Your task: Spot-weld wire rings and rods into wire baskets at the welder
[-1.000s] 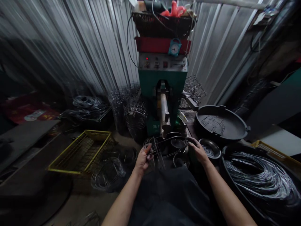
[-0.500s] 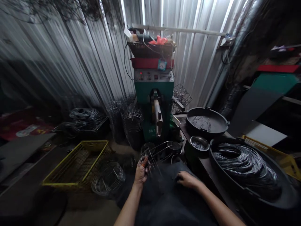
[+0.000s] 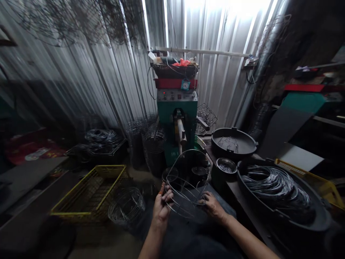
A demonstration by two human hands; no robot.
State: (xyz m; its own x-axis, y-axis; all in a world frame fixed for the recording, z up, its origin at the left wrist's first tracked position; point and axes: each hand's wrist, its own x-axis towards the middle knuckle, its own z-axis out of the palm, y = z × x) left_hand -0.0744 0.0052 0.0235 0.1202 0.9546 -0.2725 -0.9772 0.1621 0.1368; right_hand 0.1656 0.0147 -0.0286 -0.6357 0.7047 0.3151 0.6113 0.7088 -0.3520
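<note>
Both hands hold a round wire frame [image 3: 185, 197] made of thin metal rings and crossing wires, tilted above my lap. My left hand [image 3: 162, 203] is closed round its left side, with something orange-brown at the thumb. On the right side, the fingers of my right hand [image 3: 211, 205] pinch the ring. Just beyond the frame stands a green machine [image 3: 164, 118] with a metal arm [image 3: 181, 133] pointing toward me; the frame's upper loop overlaps the machine's lower part in view.
A yellow crate [image 3: 88, 213] and stacked wire rings [image 3: 126, 205] lie at the left. At the right are a large pan of wire hoops [image 3: 277, 187], a small bowl of metal pieces [image 3: 226, 166] and a black round tray [image 3: 242, 142].
My right hand has taken hold of the wire frame, which now faces me more openly between both hands. The camera view has shifted slightly, tilting upward.
</note>
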